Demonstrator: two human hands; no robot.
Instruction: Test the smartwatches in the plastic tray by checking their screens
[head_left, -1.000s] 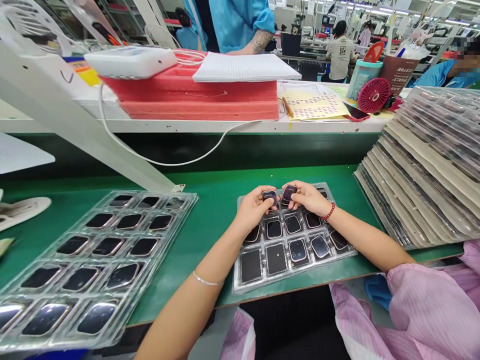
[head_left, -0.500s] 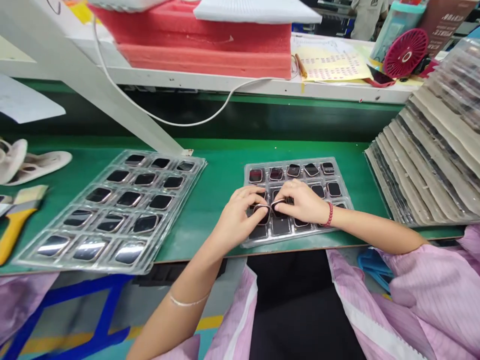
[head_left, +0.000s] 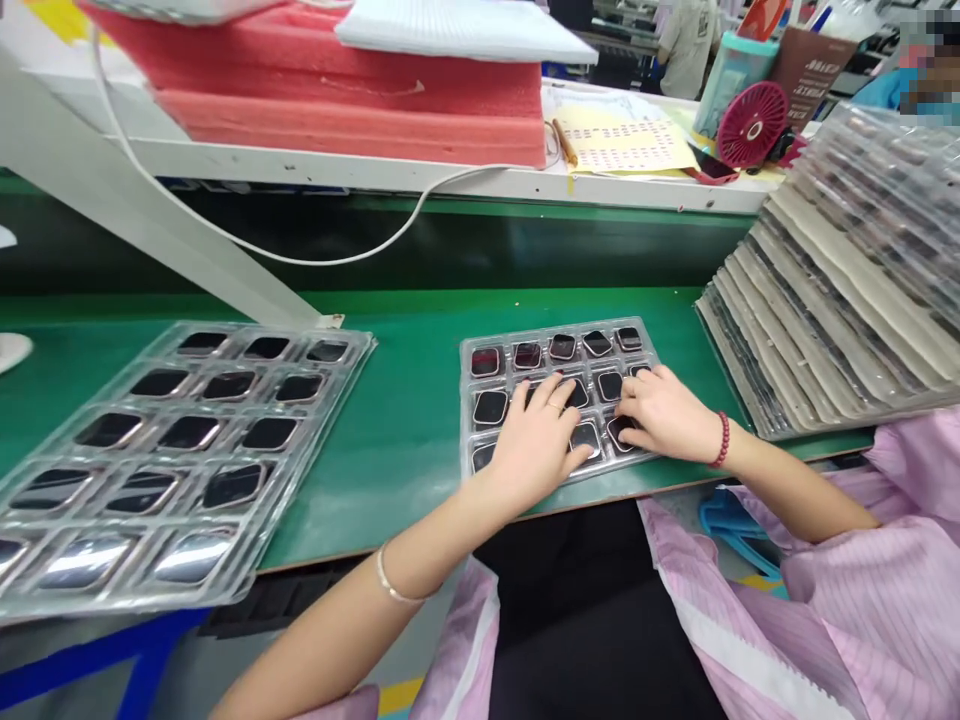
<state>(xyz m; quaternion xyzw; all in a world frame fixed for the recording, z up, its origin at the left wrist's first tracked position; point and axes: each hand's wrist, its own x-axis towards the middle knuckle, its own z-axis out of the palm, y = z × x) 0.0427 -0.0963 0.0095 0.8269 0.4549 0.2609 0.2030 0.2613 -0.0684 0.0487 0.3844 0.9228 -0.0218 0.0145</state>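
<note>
A clear plastic tray (head_left: 466,385) holds rows of square smartwatch cases with dark glass and metallic rims. My left hand (head_left: 534,432) lies over its middle, fingers spread and pointing away from me. Beneath the thumb of that hand, one watch case (head_left: 585,440) is partly covered. At the tray's near right corner, my right hand (head_left: 669,415) has its thumb and bent fingers on a smartwatch case (head_left: 619,432), which sits in or just over its pocket. The palm hides some pockets on that side.
A larger stack of clear trays (head_left: 300,480) with watch cases lies left. Many filled trays (head_left: 832,310) are stacked tilted at the right. A white slanted post (head_left: 187,230) and a hanging cable (head_left: 322,262) stand behind. Red foam (head_left: 360,100) and a pink fan (head_left: 752,125) rest on the shelf.
My hands have moved apart; the left has let go of its watch case and spread flat over the tray. My right hand has shifted to the near right corner. The view has turned slightly right.
</note>
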